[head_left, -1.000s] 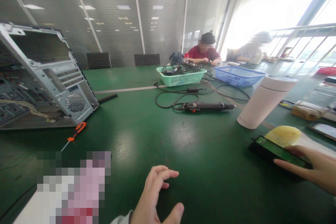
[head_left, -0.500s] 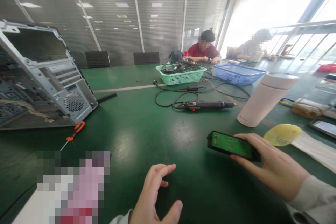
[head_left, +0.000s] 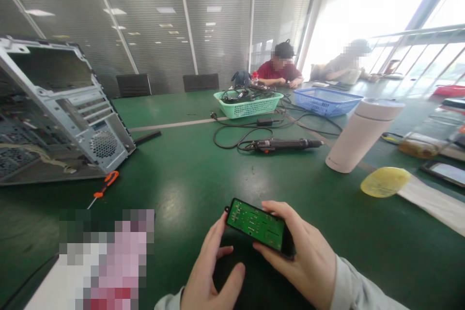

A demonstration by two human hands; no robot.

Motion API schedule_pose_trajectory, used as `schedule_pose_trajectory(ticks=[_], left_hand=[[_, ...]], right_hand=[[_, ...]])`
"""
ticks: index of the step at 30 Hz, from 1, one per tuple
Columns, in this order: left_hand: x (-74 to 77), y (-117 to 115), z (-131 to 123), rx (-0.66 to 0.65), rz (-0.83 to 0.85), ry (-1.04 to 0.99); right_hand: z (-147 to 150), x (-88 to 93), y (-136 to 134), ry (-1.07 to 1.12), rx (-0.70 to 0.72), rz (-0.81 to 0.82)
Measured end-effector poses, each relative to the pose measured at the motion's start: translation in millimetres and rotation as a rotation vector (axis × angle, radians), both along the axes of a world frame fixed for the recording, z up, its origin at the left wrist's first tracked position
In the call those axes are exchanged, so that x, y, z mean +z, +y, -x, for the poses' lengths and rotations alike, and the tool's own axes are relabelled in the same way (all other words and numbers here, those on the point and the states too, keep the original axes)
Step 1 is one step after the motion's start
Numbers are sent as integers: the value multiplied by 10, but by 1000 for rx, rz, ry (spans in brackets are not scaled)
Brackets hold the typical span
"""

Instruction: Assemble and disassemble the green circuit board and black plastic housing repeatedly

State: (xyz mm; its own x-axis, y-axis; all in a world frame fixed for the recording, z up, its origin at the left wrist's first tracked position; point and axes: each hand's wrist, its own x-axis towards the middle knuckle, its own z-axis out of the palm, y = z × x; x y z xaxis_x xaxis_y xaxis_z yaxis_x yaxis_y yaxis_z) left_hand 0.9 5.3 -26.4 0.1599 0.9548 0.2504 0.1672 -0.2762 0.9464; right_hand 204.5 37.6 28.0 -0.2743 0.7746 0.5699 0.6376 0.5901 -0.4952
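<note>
A green circuit board in a black frame [head_left: 257, 225] is held above the table, tilted, its soldered face up. My right hand [head_left: 300, 247] grips its right end, fingers on the far edge and thumb on the near edge. My left hand [head_left: 214, 261] is at the board's left end, thumb and fingers apart; a fingertip is close to the corner, and whether it touches cannot be made out.
An open metal computer case [head_left: 65, 111] stands at the left, an orange-handled screwdriver [head_left: 106, 185] before it. Beyond the board lies a black electric screwdriver [head_left: 286, 145]. Baskets, green [head_left: 247, 106] and blue [head_left: 325, 102], a pink bottle [head_left: 363, 135] and two people are farther off.
My right hand has brought the board leftward and slightly down to my left hand. My left hand stays open and has barely moved.
</note>
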Motion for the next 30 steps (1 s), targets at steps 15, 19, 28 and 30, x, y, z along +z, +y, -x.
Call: schedule_pose_trajectory(ticks=[15,19,28,30], left_hand=[[150,-3,-48,30,20,-59],[147,0,-49,19,23,-87],[159,-8,-75,50,39,-90],[146,-9,-72,47,43,-84]], right_hand=[[104,64,52,996,147,1299],[104,63,45,1148,242,1626],[98,-5,27,1299,350,1647],[77,41,16,1186,246,1529]])
